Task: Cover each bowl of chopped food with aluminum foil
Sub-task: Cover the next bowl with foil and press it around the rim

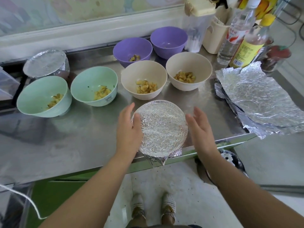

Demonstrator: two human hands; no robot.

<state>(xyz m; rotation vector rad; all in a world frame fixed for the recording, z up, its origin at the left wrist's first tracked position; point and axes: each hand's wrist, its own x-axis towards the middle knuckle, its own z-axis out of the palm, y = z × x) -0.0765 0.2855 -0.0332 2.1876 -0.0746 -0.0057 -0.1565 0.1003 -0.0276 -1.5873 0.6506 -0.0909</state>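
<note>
Six uncovered bowls behind, foil sheets, bottles right

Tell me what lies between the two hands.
In the head view, a foil-covered bowl lies between them; the left hand touches its edge, the right hand hovers beside it.

The bare left forearm and right forearm reach forward side by side. The left hand lies palm-down, fingers straight and together. The right hand stands on edge, fingers straight, palm facing left.
</note>
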